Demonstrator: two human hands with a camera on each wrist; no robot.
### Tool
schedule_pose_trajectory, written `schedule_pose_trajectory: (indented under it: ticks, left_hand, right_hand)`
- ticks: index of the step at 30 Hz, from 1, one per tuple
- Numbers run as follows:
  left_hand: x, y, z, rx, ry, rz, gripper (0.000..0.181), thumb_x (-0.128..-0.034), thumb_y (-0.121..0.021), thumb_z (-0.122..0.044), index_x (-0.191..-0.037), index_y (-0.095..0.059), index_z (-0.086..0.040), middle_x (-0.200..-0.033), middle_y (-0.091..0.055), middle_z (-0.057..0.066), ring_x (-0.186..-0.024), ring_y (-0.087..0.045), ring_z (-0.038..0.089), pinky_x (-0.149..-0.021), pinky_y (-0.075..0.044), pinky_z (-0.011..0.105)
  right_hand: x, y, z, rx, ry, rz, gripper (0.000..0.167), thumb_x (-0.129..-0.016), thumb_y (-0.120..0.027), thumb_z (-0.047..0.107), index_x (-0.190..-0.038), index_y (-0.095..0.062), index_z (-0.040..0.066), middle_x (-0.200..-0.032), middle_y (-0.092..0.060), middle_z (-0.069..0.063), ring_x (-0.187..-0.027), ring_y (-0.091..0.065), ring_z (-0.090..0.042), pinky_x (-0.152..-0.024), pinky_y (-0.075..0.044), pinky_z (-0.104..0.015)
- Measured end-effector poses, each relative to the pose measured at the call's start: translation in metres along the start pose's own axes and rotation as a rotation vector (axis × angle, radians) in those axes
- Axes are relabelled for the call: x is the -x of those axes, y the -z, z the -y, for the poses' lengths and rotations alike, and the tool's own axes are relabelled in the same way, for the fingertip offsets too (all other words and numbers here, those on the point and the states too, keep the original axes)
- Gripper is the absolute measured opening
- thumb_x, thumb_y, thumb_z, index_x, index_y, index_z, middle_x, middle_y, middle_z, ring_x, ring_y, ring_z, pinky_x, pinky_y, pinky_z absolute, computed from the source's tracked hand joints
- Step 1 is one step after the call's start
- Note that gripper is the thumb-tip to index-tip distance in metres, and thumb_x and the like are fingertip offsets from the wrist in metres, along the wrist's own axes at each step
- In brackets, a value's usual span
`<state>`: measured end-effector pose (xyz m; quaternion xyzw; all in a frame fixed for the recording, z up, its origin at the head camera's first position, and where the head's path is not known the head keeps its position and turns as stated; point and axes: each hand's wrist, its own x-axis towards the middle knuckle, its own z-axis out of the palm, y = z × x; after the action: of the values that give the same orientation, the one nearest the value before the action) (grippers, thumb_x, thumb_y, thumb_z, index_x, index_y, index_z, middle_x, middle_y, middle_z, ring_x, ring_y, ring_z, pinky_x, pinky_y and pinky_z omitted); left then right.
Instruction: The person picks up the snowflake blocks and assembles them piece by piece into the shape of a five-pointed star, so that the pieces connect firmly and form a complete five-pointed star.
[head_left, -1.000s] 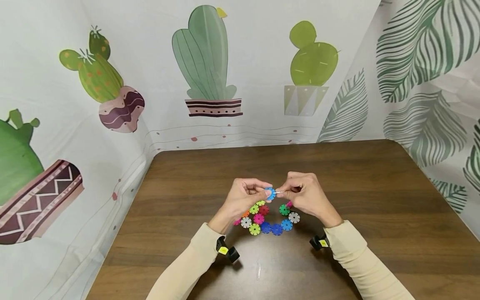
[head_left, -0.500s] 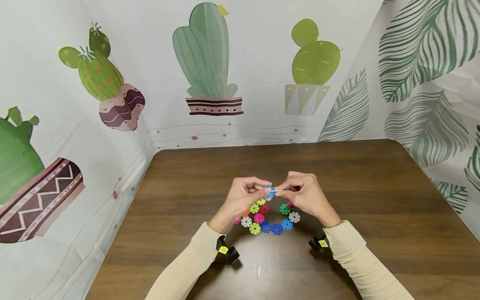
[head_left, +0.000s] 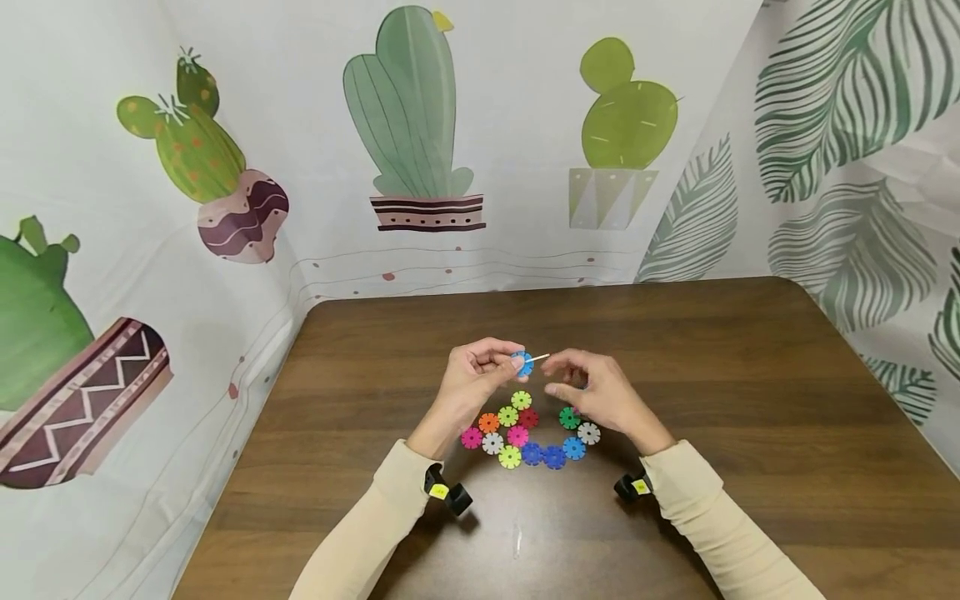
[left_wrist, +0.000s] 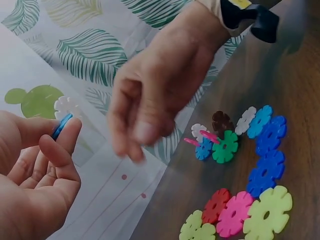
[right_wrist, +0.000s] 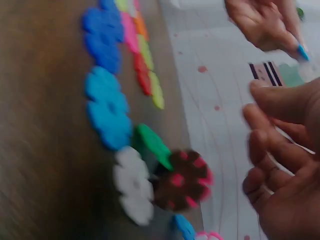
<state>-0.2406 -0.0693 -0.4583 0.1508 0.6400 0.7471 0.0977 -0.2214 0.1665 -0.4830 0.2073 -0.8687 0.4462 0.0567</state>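
My left hand [head_left: 474, 381] pinches a blue notched flower disc [head_left: 522, 363] between thumb and fingers, above the table. A white notched disc [left_wrist: 70, 107] is joined to it at an angle and shows edge-on in the head view. My right hand [head_left: 597, 390] is just to the right, fingers loosely bent and apart, holding nothing. Below both hands lies a chain of linked discs, among them a pink one [head_left: 517, 436], a dark blue one [head_left: 554, 457] and a green one [head_left: 569, 417]. Near the green one, a brown disc [right_wrist: 182, 180] with pink slots shows in the right wrist view.
The brown wooden table [head_left: 360, 400] extends around the discs on all sides. Behind it hangs a white cloth [head_left: 525, 108] printed with cacti and leaves. A black wrist camera [head_left: 454, 498] sits at the left cuff, another [head_left: 632, 487] at the right cuff.
My right hand has let go of the white disc and its fingers have spread. My left hand has moved slightly left and away from me, carrying the joined blue and white discs.
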Motion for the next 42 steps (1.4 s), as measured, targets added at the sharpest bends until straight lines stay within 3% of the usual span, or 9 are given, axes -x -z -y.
schedule_pose_trajectory:
  ticks: [3, 6, 9, 12, 20, 30, 34, 42]
  left_hand:
    - [-0.001, 0.001, 0.000, -0.001, -0.009, -0.004, 0.025, -0.0986, -0.073, 0.002, -0.121, -0.069, 0.013, -0.082, -0.077, -0.006, -0.071, -0.074, 0.007, -0.068, -0.059, 0.018]
    - [-0.001, 0.001, -0.001, 0.001, -0.012, 0.006, 0.026, -0.0991, -0.073, 0.001, -0.122, -0.069, 0.013, -0.082, -0.077, -0.006, -0.072, -0.075, 0.007, -0.070, -0.060, 0.018]
    - [0.000, 0.001, -0.002, 0.002, -0.011, 0.010, 0.026, -0.0994, -0.073, 0.001, -0.122, -0.069, 0.012, -0.082, -0.077, -0.006, -0.072, -0.075, 0.007, -0.069, -0.060, 0.018]
    - [0.001, 0.002, -0.003, 0.004, -0.008, 0.008, 0.024, -0.0994, -0.073, 0.001, -0.121, -0.070, 0.011, -0.082, -0.077, -0.006, -0.072, -0.075, 0.007, -0.068, -0.059, 0.018]
    - [0.002, 0.000, -0.002, -0.007, 0.008, 0.019, 0.025, -0.1002, -0.073, -0.002, -0.122, -0.070, 0.010, -0.083, -0.078, -0.005, -0.073, -0.077, 0.008, -0.070, -0.061, 0.020]
    - [0.003, 0.000, -0.001, -0.014, 0.027, 0.035, 0.030, -0.1015, -0.073, -0.005, -0.126, -0.068, 0.011, -0.084, -0.078, -0.005, -0.074, -0.077, 0.007, -0.069, -0.060, 0.020]
    - [0.003, 0.000, -0.001, -0.014, 0.026, 0.036, 0.032, -0.1011, -0.073, -0.004, -0.127, -0.067, 0.013, -0.085, -0.078, -0.006, -0.074, -0.077, 0.007, -0.068, -0.059, 0.019]
    - [0.003, -0.001, -0.001, -0.011, 0.010, 0.034, 0.029, -0.1015, -0.072, -0.003, -0.126, -0.067, 0.013, -0.083, -0.078, -0.006, -0.073, -0.075, 0.007, -0.066, -0.057, 0.018]
  right_hand:
    - [0.002, -0.014, 0.000, 0.097, 0.062, 0.105, 0.021, -0.095, -0.081, 0.011, -0.116, -0.080, 0.011, -0.112, -0.081, -0.004, -0.098, -0.067, -0.021, -0.084, -0.058, -0.037]
    - [0.004, -0.025, 0.001, 0.178, 0.131, 0.187, 0.017, -0.096, -0.080, 0.009, -0.112, -0.082, 0.011, -0.119, -0.081, -0.004, -0.114, -0.068, -0.027, -0.098, -0.057, -0.049]
    - [0.006, -0.032, 0.001, 0.226, 0.155, 0.240, 0.016, -0.094, -0.082, 0.009, -0.109, -0.083, 0.013, -0.120, -0.080, -0.005, -0.116, -0.065, -0.028, -0.100, -0.053, -0.053]
    - [0.008, -0.035, 0.003, 0.253, 0.128, 0.272, 0.016, -0.092, -0.085, 0.013, -0.108, -0.084, 0.017, -0.119, -0.078, -0.003, -0.114, -0.061, -0.025, -0.095, -0.050, -0.048]
    - [0.009, -0.035, 0.001, 0.319, 0.091, 0.262, 0.010, -0.088, -0.090, 0.024, -0.096, -0.084, 0.022, -0.107, -0.073, 0.002, -0.104, -0.056, -0.019, -0.086, -0.041, -0.036]
    - [0.008, -0.030, 0.000, 0.375, 0.132, 0.237, 0.006, -0.088, -0.090, 0.028, -0.090, -0.085, 0.025, -0.102, -0.073, 0.003, -0.101, -0.055, -0.019, -0.080, -0.035, -0.033]
    - [0.008, -0.029, -0.001, 0.412, 0.119, 0.209, 0.010, -0.084, -0.093, 0.023, -0.082, -0.084, 0.027, -0.102, -0.073, 0.001, -0.100, -0.057, -0.021, -0.079, -0.035, -0.035]
    - [0.006, -0.033, -0.002, 0.318, 0.149, 0.238, 0.013, -0.084, -0.093, 0.022, -0.083, -0.081, 0.024, -0.103, -0.080, 0.005, -0.104, -0.062, -0.020, -0.084, -0.038, -0.038]
